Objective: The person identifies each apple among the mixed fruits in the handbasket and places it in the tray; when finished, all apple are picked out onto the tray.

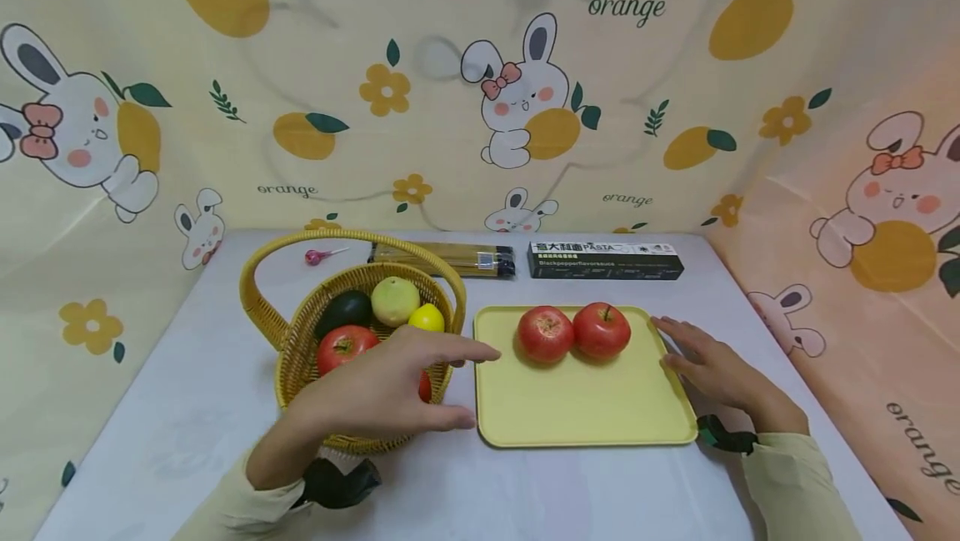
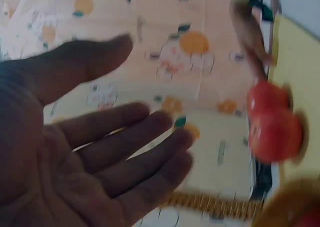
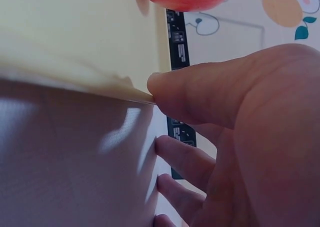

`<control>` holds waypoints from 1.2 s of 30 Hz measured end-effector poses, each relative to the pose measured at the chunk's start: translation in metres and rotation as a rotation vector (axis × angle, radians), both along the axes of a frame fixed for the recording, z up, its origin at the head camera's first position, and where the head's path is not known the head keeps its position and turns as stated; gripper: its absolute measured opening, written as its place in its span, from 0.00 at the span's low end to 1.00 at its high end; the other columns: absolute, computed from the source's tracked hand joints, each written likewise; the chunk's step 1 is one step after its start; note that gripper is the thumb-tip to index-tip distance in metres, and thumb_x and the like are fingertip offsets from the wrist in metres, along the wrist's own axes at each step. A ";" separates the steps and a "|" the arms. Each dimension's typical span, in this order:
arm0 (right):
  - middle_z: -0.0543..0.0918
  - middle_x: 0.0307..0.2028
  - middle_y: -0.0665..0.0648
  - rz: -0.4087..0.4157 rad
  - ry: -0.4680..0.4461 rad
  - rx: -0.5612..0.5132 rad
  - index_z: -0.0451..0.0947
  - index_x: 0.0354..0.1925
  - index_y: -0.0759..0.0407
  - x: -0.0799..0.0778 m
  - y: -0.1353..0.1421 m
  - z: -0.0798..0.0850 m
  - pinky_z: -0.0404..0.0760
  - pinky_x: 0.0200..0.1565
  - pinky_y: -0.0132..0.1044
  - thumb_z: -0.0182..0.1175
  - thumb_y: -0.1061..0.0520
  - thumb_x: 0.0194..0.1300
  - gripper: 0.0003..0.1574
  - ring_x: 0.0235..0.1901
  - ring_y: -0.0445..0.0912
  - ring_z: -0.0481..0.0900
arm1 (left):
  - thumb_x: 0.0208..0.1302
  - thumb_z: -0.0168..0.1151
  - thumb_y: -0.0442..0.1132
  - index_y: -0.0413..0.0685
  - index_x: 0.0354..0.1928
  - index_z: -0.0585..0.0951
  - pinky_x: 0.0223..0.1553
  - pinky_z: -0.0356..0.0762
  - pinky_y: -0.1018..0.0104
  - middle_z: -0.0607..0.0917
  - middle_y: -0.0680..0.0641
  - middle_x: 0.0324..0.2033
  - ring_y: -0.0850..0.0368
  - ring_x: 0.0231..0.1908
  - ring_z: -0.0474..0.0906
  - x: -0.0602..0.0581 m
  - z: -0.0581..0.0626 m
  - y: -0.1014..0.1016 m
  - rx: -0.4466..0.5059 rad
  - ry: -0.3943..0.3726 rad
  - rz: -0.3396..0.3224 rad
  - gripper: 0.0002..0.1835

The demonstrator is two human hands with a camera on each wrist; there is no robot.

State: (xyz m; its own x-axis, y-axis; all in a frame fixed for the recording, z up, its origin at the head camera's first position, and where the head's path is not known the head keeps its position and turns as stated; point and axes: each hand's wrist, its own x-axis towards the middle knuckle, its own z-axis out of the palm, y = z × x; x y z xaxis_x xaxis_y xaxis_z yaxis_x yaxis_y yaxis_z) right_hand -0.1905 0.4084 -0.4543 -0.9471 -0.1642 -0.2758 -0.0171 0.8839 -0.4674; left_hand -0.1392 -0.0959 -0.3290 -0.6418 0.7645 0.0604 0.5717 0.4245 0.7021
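Note:
A pale yellow tray (image 1: 585, 412) lies on the table with two red apples (image 1: 546, 334) side by side near its far edge. My left hand (image 1: 386, 383) hovers over the near right part of a wicker basket (image 1: 288, 378), thumb and fingers spread apart, palm bare in the left wrist view. It hides part of the fruit. My right hand (image 1: 720, 374) is at the tray's right edge; in the right wrist view its thumb (image 3: 195, 94) touches the rim, with the other fingers below, near the white tabletop.
Inside the basket are a red apple (image 1: 347, 345), a dark oval fruit (image 1: 345, 313), a pale green round fruit (image 1: 395, 301) and a yellow fruit (image 1: 427, 318). Behind lie a lollipop (image 1: 318, 257), a pasta pack (image 1: 450, 259) and a black pasta box (image 1: 606, 261). The basket's handle (image 1: 360, 234) arches up.

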 end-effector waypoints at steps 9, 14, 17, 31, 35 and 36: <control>0.54 0.84 0.76 -0.013 0.003 -0.005 0.53 0.88 0.52 0.002 -0.001 0.001 0.58 0.71 0.84 0.62 0.40 0.80 0.51 0.80 0.81 0.49 | 0.69 0.77 0.55 0.57 0.69 0.85 0.60 0.89 0.49 0.88 0.53 0.63 0.49 0.60 0.83 -0.008 0.001 -0.058 -0.119 -0.029 0.116 0.30; 0.53 0.85 0.76 -0.015 0.000 -0.014 0.54 0.88 0.52 0.001 0.000 0.001 0.56 0.71 0.84 0.62 0.40 0.80 0.51 0.81 0.81 0.48 | 0.67 0.79 0.52 0.52 0.68 0.85 0.51 0.92 0.53 0.92 0.48 0.53 0.49 0.53 0.88 -0.017 -0.004 -0.067 -0.175 -0.096 0.201 0.30; 0.53 0.85 0.76 -0.016 -0.004 -0.018 0.54 0.88 0.52 0.001 0.000 0.000 0.54 0.72 0.85 0.62 0.40 0.80 0.51 0.81 0.81 0.47 | 0.66 0.80 0.52 0.50 0.67 0.86 0.47 0.88 0.59 0.92 0.50 0.47 0.54 0.46 0.86 -0.021 -0.011 -0.069 -0.227 -0.095 0.194 0.30; 0.55 0.84 0.76 -0.004 0.009 -0.015 0.55 0.88 0.53 0.003 -0.001 0.001 0.55 0.72 0.84 0.62 0.41 0.80 0.50 0.81 0.81 0.49 | 0.55 0.84 0.43 0.48 0.65 0.85 0.62 0.83 0.46 0.89 0.53 0.58 0.54 0.55 0.83 -0.022 -0.031 -0.057 -0.332 0.042 0.126 0.34; 0.55 0.84 0.76 -0.004 0.009 -0.011 0.55 0.88 0.53 0.002 0.000 0.000 0.56 0.71 0.84 0.62 0.40 0.80 0.51 0.81 0.81 0.49 | 0.54 0.84 0.39 0.45 0.68 0.83 0.65 0.81 0.41 0.88 0.50 0.61 0.50 0.58 0.82 -0.020 -0.035 -0.051 -0.354 0.046 0.137 0.37; 0.55 0.84 0.76 -0.003 0.010 -0.012 0.55 0.88 0.54 0.002 0.000 -0.001 0.56 0.71 0.84 0.62 0.40 0.80 0.51 0.81 0.81 0.49 | 0.53 0.84 0.38 0.44 0.68 0.83 0.66 0.81 0.41 0.88 0.49 0.61 0.49 0.59 0.82 -0.019 -0.036 -0.050 -0.356 0.042 0.143 0.37</control>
